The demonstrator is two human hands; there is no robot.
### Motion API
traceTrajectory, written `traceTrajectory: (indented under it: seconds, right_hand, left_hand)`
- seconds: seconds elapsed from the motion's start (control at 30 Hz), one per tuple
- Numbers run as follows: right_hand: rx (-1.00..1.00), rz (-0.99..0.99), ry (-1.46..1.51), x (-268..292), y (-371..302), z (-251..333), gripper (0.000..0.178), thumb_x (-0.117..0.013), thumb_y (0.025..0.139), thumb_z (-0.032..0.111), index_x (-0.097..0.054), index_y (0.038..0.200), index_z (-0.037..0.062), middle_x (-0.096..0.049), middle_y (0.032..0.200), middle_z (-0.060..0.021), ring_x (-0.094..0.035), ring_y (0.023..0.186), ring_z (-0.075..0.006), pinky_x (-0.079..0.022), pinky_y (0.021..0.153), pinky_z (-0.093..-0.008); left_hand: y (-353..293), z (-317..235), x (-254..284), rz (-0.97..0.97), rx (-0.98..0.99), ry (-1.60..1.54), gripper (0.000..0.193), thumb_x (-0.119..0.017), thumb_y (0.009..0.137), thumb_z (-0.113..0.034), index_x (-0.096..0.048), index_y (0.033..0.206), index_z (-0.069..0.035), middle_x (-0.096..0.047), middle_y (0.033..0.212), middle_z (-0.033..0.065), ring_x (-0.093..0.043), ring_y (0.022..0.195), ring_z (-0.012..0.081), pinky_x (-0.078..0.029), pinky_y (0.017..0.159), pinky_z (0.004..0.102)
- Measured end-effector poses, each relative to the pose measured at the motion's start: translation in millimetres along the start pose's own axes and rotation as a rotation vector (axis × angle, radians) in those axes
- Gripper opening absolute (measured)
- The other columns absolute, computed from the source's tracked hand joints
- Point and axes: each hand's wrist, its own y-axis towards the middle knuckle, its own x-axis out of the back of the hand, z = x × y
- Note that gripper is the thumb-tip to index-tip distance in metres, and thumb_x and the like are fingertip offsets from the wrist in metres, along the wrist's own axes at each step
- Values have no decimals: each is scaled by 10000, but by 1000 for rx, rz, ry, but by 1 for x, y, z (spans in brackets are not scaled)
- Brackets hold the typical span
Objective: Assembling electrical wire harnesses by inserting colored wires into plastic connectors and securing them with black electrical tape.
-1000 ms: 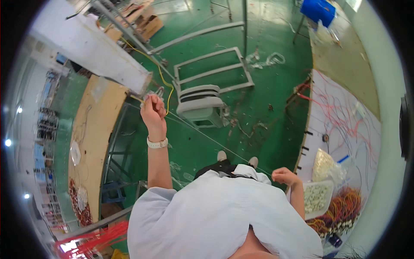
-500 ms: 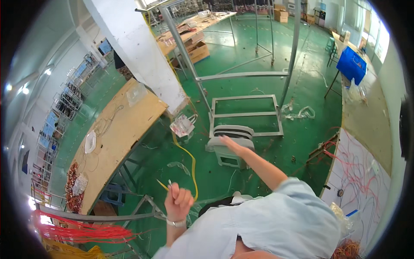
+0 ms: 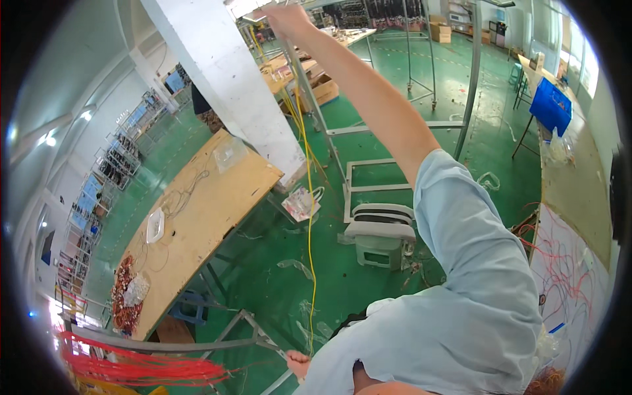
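Note:
My right arm is stretched far forward, and my right hand (image 3: 289, 21) is at the top end of the grey metal rack (image 3: 471, 72). Its fingers look bent and closed there; whatever lies in them is hidden at the picture's upper edge. Close to my body at the bottom, my left hand (image 3: 298, 363) is closed around a yellow wire (image 3: 311, 257). The wire runs up taut toward the rack's top, with other yellow strands beside it there. Beyond my torso stands a grey plastic stool (image 3: 380, 243) with a dark-striped pad on top.
A long wooden table (image 3: 217, 197) stands left, holding a white tray (image 3: 155, 226) and loose wires. Red wires (image 3: 145, 365) hang over a metal bar at lower left. At right is a white board (image 3: 569, 263) with red wires. A white pillar (image 3: 224, 85) rises beyond the table.
My right hand has moved from above the stool up to the rack's top. My left hand has dropped toward my body, and the yellow wire now stretches straight. The view has shifted slightly.

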Motion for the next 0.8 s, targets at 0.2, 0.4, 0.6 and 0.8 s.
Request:
traceTrajectory:
  seconds: [0.2,0.4,0.6,0.8]
  right_hand:
    - [-28,559,1158,185,-107,141,238,-492,906,221,-720,935,161,-690,824,-54,-580,627,-156,-473,639,-299]
    - [-674,745,1190,221,-420,142,305,-529,903,249,-676,764,21,-626,686,-51,-573,649,-164,-446,598,-316]
    - [-1709,961,944,424,-586,144,265,-542,858,239,-711,767,56,-633,688,-30,-559,690,-114,-434,651,-286]
    - [-1781,592,451,453,-612,202,255,-527,859,222,-679,808,24,-638,742,-166,-597,686,-244,-452,657,-341]
  left_hand:
    - [22,63,-289,578,191,122,557,-387,998,-367,-272,1446,-58,-599,1230,2,-162,377,20,-134,325,186]
    - [63,136,-409,627,602,-80,451,-404,994,-213,-340,1406,-40,-586,1279,43,-144,416,41,-126,365,210]
    - [143,266,-305,420,927,835,192,-557,941,-233,-617,989,-58,-524,634,-72,-200,400,16,-114,341,192]
    - [-24,392,-225,691,1584,1587,418,-462,976,-374,-610,1112,-9,-651,840,-2,-267,430,24,-218,386,187]
